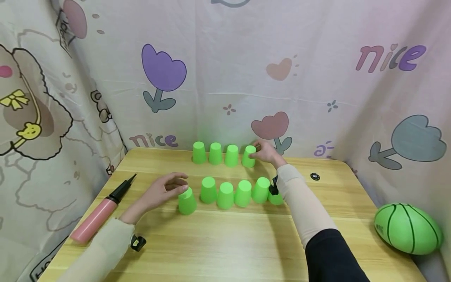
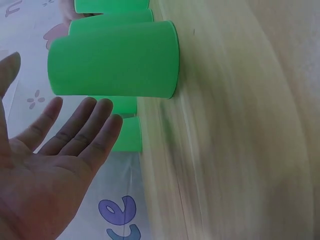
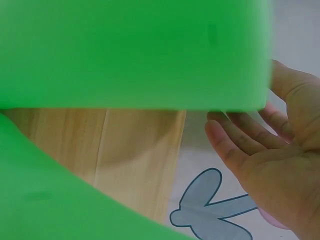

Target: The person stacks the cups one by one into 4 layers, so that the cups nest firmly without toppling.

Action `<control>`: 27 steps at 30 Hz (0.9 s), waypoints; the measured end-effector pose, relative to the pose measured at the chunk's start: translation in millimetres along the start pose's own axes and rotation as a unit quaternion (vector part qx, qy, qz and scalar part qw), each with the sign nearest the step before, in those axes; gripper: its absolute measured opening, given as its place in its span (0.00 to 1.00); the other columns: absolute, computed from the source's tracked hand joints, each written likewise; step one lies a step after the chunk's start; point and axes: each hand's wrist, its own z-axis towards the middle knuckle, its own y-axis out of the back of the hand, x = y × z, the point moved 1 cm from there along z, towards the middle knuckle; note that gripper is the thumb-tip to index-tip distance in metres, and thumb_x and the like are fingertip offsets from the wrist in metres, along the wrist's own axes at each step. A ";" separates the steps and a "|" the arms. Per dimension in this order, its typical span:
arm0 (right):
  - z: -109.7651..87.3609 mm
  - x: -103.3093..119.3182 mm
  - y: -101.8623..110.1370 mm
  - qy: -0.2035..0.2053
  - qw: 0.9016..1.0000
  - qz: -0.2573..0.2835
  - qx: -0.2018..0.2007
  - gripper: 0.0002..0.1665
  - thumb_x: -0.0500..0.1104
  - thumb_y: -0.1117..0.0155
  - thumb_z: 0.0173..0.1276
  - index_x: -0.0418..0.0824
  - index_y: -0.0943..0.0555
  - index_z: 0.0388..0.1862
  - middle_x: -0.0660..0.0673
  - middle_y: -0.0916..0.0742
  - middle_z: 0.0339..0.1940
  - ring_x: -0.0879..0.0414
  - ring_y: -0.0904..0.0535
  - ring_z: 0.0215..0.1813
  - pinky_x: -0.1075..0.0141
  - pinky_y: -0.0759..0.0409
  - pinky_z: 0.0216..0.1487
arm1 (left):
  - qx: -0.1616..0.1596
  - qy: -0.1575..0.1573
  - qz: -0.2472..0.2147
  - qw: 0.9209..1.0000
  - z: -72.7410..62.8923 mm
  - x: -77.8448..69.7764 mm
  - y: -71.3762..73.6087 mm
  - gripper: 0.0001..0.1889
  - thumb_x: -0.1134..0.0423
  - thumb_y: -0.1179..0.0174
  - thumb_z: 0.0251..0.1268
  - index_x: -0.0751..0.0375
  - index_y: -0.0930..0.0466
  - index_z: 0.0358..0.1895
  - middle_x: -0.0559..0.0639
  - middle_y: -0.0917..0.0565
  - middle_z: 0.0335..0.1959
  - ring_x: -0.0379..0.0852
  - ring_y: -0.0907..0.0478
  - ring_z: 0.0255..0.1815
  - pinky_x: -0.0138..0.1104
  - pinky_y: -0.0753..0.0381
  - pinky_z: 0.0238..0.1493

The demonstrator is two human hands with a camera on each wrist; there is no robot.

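Note:
Several light green cups stand upside down in two rows on the wooden table. My left hand is beside the leftmost front cup, its thumb tip overlapping the cup's top in the head view. Fingers extended and palm facing the camera, that hand holds nothing in the left wrist view, where a green cup looms close. At the back row's right end, my right hand pinches the last cup at its right side. A near cup hides that grip in the right wrist view.
A pink hand pump with a black nozzle lies at the table's left. Toward the back right is a black chip; a green ball sits at the right edge. A patterned curtain hangs behind the table.

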 end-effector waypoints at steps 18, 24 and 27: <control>1.6 -2.8 -4.4 -0.001 1.000 0.024 0.021 0.36 0.42 0.30 0.72 0.33 0.31 0.75 0.29 0.21 0.71 0.36 0.24 0.72 0.46 0.20 0.71 | 0.012 -0.003 -0.009 1.000 -11.6 4.7 -11.4 0.34 0.56 0.26 0.66 0.64 0.27 0.72 0.60 0.13 0.59 0.56 0.15 0.60 0.53 0.15 0.65; -6.0 -0.2 9.7 0.014 0.999 0.022 0.043 0.46 0.44 0.28 0.72 0.35 0.38 0.82 0.27 0.24 0.75 0.33 0.29 0.76 0.42 0.24 0.74 | 0.013 0.003 -0.003 1.000 -13.2 8.6 -15.8 0.38 0.54 0.23 0.62 0.63 0.27 0.72 0.56 0.14 0.59 0.54 0.15 0.60 0.45 0.14 0.64; -11.7 3.4 21.4 0.032 0.999 0.013 0.036 0.45 0.44 0.27 0.71 0.33 0.36 0.81 0.26 0.25 0.74 0.32 0.29 0.77 0.40 0.24 0.74 | 0.009 0.001 -0.003 1.000 -14.7 11.0 -16.7 0.38 0.54 0.22 0.61 0.62 0.27 0.72 0.55 0.14 0.60 0.54 0.15 0.61 0.45 0.13 0.64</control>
